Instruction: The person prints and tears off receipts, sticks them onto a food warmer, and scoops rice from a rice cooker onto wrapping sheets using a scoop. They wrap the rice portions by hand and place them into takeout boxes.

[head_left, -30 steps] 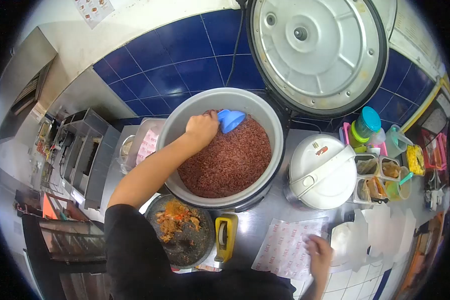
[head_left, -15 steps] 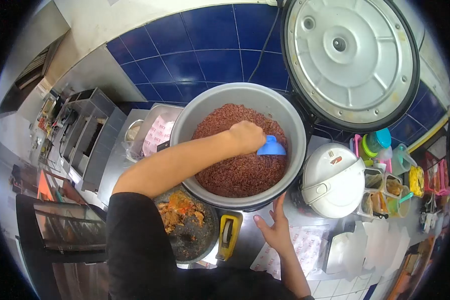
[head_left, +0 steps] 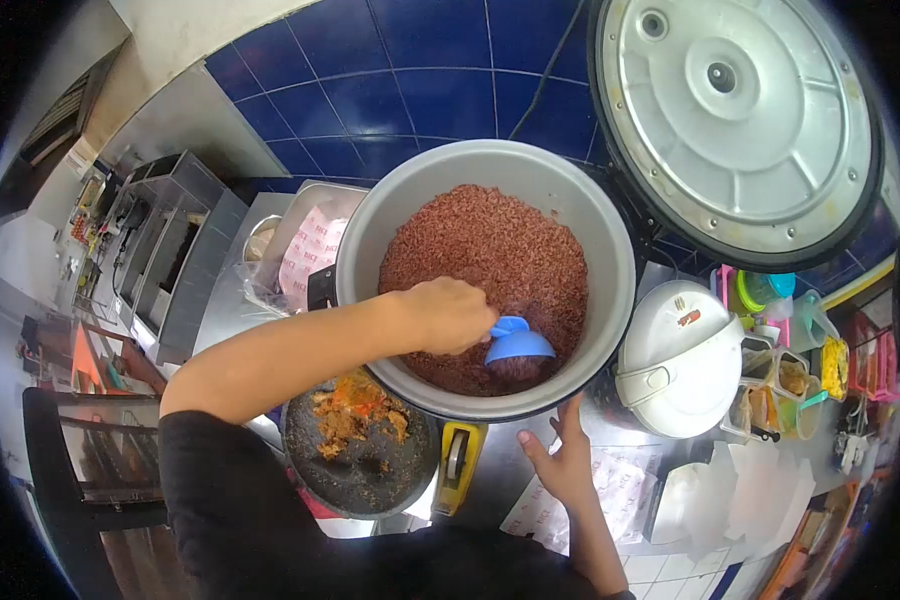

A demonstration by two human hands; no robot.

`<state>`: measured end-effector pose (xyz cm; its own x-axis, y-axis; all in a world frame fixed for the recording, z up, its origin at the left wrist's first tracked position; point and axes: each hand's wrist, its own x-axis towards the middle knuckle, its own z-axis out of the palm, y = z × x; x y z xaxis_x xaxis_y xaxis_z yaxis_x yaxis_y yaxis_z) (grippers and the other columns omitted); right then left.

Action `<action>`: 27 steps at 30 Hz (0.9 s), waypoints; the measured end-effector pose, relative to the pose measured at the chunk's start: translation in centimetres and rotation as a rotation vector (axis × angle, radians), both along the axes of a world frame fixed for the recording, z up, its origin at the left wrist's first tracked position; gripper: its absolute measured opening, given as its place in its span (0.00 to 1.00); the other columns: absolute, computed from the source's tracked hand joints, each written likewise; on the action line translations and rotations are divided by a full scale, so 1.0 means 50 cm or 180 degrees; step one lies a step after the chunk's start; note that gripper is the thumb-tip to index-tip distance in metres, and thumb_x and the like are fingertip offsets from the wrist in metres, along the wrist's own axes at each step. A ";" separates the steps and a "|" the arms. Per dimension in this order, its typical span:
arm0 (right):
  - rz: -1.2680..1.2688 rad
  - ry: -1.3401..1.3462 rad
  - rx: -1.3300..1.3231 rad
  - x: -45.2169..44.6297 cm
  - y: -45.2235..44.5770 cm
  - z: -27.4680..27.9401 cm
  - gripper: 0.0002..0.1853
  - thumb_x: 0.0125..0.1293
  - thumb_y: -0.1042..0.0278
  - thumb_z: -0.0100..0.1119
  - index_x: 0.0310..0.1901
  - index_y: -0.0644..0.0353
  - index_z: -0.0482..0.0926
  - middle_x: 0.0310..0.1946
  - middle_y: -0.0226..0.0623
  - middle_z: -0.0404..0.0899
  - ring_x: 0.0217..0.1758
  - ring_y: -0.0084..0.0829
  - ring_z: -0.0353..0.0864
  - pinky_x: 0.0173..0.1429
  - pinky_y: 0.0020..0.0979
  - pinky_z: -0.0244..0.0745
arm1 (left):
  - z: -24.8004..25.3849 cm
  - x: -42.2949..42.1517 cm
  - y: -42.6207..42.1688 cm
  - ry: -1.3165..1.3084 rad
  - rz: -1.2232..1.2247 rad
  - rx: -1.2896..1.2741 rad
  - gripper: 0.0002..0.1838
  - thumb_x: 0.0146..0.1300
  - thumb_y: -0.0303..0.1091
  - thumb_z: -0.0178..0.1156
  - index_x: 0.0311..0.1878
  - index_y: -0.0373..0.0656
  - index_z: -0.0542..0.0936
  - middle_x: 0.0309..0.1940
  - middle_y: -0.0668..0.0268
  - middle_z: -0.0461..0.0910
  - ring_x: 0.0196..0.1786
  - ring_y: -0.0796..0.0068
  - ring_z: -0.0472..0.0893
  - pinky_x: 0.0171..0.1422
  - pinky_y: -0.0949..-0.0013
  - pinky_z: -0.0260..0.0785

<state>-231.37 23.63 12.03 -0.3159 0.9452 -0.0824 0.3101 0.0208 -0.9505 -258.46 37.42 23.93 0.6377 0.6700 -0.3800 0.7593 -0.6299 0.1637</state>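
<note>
Reddish-brown rice (head_left: 485, 240) fills much of the round grey pot (head_left: 360, 240) of a large cooker. My left hand (head_left: 442, 316) reaches into the pot, its fingers wrapped round the handle of a blue scoop (head_left: 520, 345). The scoop's bowl is in the rice near the pot's front right, with some rice in it. Below the pot's front right rim is my right hand (head_left: 562, 458), thumb and fingers spread, fingertips at the cooker's outer side. Printed wrapping paper (head_left: 615, 492) lies beside it.
The cooker's lid (head_left: 740, 110) stands open at the back right. A white lidded container (head_left: 682, 360) is right of the pot. In front are a stone mortar (head_left: 360, 470) with orange paste and a yellow tape dispenser (head_left: 457, 468). White boxes (head_left: 735, 495) lie at the right.
My left hand has moved the blue scoop from the back of the pot to its front right. My right hand has gone from the wrapping paper to the cooker's side.
</note>
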 end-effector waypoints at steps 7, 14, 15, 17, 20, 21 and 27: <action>0.0115 0.0015 -0.0056 0.006 0.005 0.008 0.59 0.66 0.60 0.72 0.82 0.69 0.34 0.75 0.70 0.61 0.78 0.60 0.66 0.75 0.51 0.69 | 0.070 -0.032 -0.061 -0.0031 0.0315 -0.0467 0.16 0.71 0.43 0.62 0.42 0.37 0.86 0.31 0.45 0.85 0.39 0.40 0.87 0.47 0.43 0.79; 0.0288 -0.0040 -0.0040 0.028 0.017 0.005 0.59 0.65 0.61 0.72 0.82 0.69 0.36 0.75 0.71 0.61 0.78 0.60 0.65 0.76 0.48 0.68 | 0.129 -0.023 -0.017 -0.0190 0.0276 -0.0622 0.15 0.72 0.44 0.61 0.44 0.41 0.85 0.29 0.46 0.84 0.39 0.40 0.85 0.48 0.43 0.76; 0.0317 0.0013 -0.0042 0.027 0.014 0.002 0.59 0.65 0.62 0.72 0.82 0.69 0.35 0.75 0.71 0.60 0.79 0.60 0.65 0.76 0.48 0.68 | 0.119 -0.023 -0.021 -0.0251 0.0302 -0.0591 0.15 0.72 0.44 0.61 0.44 0.41 0.85 0.29 0.45 0.84 0.40 0.40 0.85 0.49 0.43 0.75; 0.0313 0.0072 -0.0065 0.024 0.011 0.003 0.59 0.65 0.62 0.72 0.83 0.65 0.34 0.75 0.71 0.61 0.79 0.59 0.64 0.75 0.48 0.69 | 0.108 -0.029 -0.030 -0.0284 0.0329 -0.0642 0.15 0.72 0.44 0.61 0.44 0.41 0.85 0.30 0.45 0.84 0.40 0.39 0.85 0.49 0.43 0.75; 0.0268 0.0263 -0.0087 0.042 0.017 0.008 0.59 0.66 0.64 0.72 0.84 0.61 0.34 0.77 0.69 0.58 0.80 0.56 0.63 0.75 0.47 0.69 | 0.124 -0.025 -0.010 -0.0416 0.0347 -0.0760 0.16 0.72 0.45 0.60 0.44 0.41 0.85 0.32 0.46 0.85 0.40 0.40 0.85 0.49 0.43 0.74; 0.0266 0.0308 -0.0074 0.042 0.018 0.002 0.59 0.66 0.65 0.71 0.84 0.60 0.34 0.78 0.67 0.57 0.81 0.55 0.63 0.75 0.47 0.69 | 0.128 -0.027 -0.008 -0.0457 0.0373 -0.0853 0.16 0.73 0.45 0.60 0.44 0.41 0.86 0.32 0.46 0.85 0.40 0.40 0.85 0.48 0.43 0.74; 0.0318 0.0708 -0.0225 0.073 0.012 0.012 0.54 0.69 0.69 0.68 0.85 0.54 0.37 0.83 0.57 0.49 0.83 0.52 0.58 0.76 0.47 0.68 | 0.050 -0.022 -0.018 -0.0426 0.0708 0.0603 0.17 0.73 0.49 0.60 0.52 0.46 0.85 0.32 0.51 0.86 0.37 0.44 0.86 0.42 0.45 0.78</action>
<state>-227.73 24.24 12.62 -0.4252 0.9028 -0.0653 0.0927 -0.0283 -0.9953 -259.58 36.52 26.45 0.5036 0.8494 -0.1579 0.8614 -0.4797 0.1669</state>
